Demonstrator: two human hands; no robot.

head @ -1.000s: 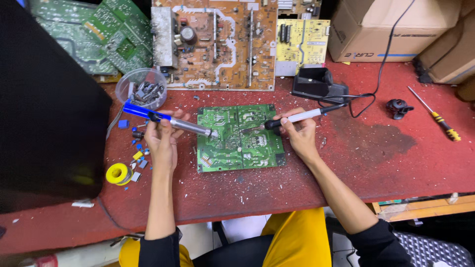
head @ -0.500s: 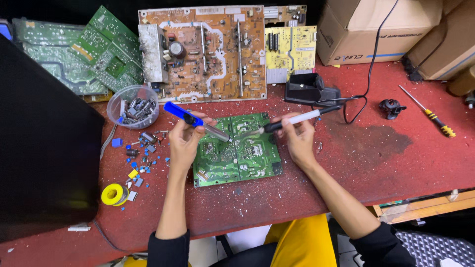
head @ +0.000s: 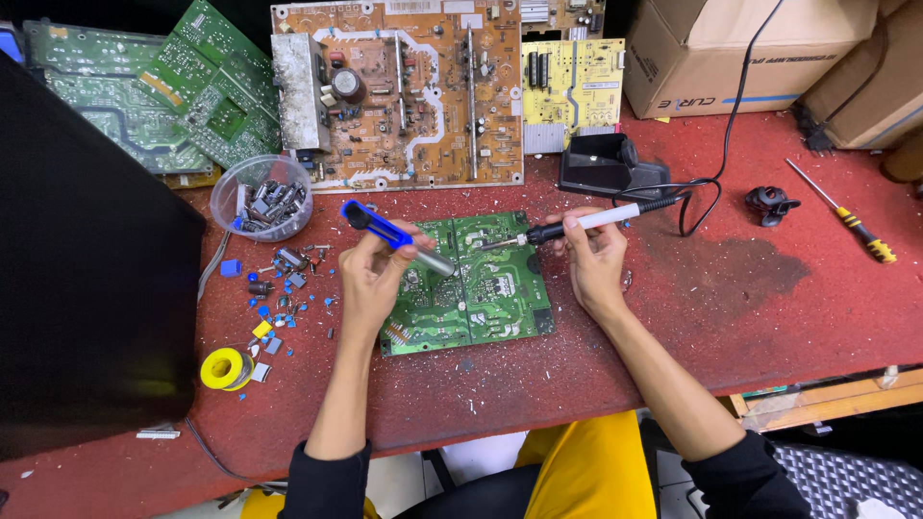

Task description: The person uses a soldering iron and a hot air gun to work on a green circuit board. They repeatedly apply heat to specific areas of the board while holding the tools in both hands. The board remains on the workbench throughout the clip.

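Green board, both tools now over it

I see the green circuit board (head: 468, 284) at centre frame on the red table (head: 731, 317). My left hand (head: 373, 274), fingers clamped on the blue desoldering pump (head: 394, 235), has tilted it nearer; my right hand (head: 593, 255) grips the soldering iron (head: 577, 223), tip at the board.

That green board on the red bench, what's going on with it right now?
A person sits at a red workbench with a green circuit board lying flat in front of them. The right hand holds a soldering iron with its tip pointing down toward the board, its cord running back to a black stand. The left hand holds a blue-handled desoldering pump angled toward the same area. Loose small components, a clear bowl of parts and a yellow solder spool sit to the left.
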